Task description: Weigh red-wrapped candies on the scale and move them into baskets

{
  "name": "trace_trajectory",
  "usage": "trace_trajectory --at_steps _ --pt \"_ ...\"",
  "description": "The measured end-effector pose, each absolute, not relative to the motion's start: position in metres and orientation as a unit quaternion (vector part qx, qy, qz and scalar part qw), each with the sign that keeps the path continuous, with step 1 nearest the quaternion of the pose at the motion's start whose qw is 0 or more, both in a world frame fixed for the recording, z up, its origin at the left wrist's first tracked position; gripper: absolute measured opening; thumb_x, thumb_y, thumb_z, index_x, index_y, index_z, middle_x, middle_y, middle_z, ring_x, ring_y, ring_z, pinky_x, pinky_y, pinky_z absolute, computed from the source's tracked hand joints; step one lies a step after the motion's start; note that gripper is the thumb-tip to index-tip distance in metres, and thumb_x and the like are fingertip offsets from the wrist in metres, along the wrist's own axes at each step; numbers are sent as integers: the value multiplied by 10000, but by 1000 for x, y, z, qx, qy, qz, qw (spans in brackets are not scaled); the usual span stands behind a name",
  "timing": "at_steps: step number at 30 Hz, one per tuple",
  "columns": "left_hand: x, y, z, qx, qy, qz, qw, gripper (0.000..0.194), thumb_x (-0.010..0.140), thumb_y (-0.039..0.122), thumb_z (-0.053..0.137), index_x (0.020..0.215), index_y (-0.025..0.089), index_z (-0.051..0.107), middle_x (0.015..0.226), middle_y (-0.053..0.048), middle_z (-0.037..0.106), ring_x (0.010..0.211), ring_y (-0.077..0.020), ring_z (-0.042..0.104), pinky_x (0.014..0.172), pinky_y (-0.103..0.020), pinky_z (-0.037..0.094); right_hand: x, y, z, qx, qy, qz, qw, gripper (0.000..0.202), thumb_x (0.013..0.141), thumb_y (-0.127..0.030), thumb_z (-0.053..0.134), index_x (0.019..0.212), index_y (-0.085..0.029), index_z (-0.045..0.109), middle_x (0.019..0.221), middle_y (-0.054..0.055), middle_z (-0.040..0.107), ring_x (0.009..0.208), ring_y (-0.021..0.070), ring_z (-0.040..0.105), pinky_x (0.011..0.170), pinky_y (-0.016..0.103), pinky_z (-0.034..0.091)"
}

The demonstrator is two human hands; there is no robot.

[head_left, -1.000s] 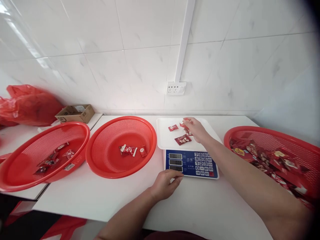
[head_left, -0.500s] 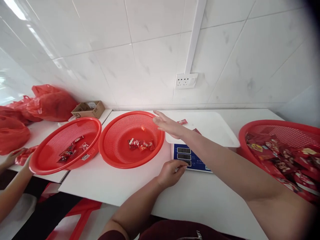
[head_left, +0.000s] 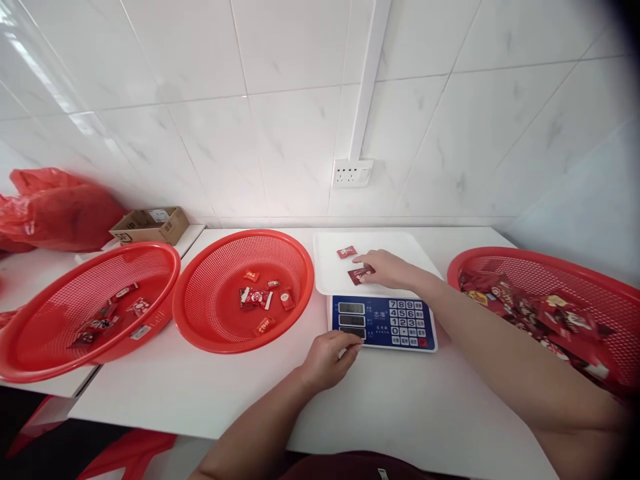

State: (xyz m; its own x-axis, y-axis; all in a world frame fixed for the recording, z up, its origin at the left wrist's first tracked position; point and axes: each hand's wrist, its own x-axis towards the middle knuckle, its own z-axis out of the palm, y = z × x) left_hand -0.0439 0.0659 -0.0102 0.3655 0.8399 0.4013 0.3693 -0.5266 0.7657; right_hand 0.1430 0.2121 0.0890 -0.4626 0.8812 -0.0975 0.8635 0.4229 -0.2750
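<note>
Over the white tray (head_left: 327,263) of a digital scale (head_left: 383,323), my right hand (head_left: 393,269) has its thumb and fingers closed about the right end of a dark red candy packet (head_left: 357,276). A smaller red candy (head_left: 347,252) lies just behind it on the tray. My left hand (head_left: 327,360) rests at the scale's front left corner, fingers curled, with nothing visible in them. To its left, a red mesh basket (head_left: 200,327) holds several wrapped candies (head_left: 257,298).
Another red basket (head_left: 30,363) with a few candies stands at far left, a fuller one (head_left: 465,257) at right. Behind at left are a cardboard box (head_left: 173,230) and a red plastic bag (head_left: 65,213). A socket (head_left: 353,173) is on the tiled wall.
My right hand has moved from the middle basket's rim back to the scale tray and onto the packet. More candies show in that basket. The view has shifted right; a co-worker's hands left it.
</note>
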Motion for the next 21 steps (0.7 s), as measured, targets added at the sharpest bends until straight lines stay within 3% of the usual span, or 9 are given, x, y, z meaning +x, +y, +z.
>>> trace_trajectory --at_steps 5,7,10,13,18,21 --pt "-45 68 -12 759 410 410 296 217 875 271 482 944 195 672 837 -49 707 759 -144 636 697 -242 511 131 236 95 -501 -851 154 26 735 642 -267 669 1346 -236 462 1387 121 421 1265 356 380 979 440 375" --pt "-45 68 -13 759 411 406 300 214 874 267 484 949 198 673 848 -47 709 763 -143 637 701 -243 513 128 243 98 -488 -855 176 17 722 616 -247 681 1315 -251 500 1403 94 425 1254 348 403 953 423 411" --pt "-45 68 -13 762 411 400 301 217 875 268 483 960 207 672 866 -45 712 767 -143 637 718 -252 516 125 247 99 -479 -853 209 9 600 641 -208 639 1236 -261 574 1260 81 571 973 283 617 740 363 519" --pt "-44 68 -13 752 411 410 313 222 873 277 484 957 198 674 867 -50 713 772 -148 634 726 -260 516 123 246 95 -489 -842 227 22 451 671 -163 579 1115 -209 645 1087 107 651 665 214 648 548 330 511" --pt "-42 70 -14 667 428 456 404 251 859 342 506 929 172 677 835 -56 703 718 -140 619 656 -237 506 113 235 98 -489 -832 240 104 163 678 -123 584 790 -168 693 911 100 676 705 212 636 573 314 515" --pt "-41 71 -13 634 435 467 436 284 849 383 517 904 152 672 774 -53 683 680 -136 604 625 -236 490 85 221 110 -464 -824 279 169 193 793 -191 534 935 -160 661 875 90 692 699 191 640 569 305 534"
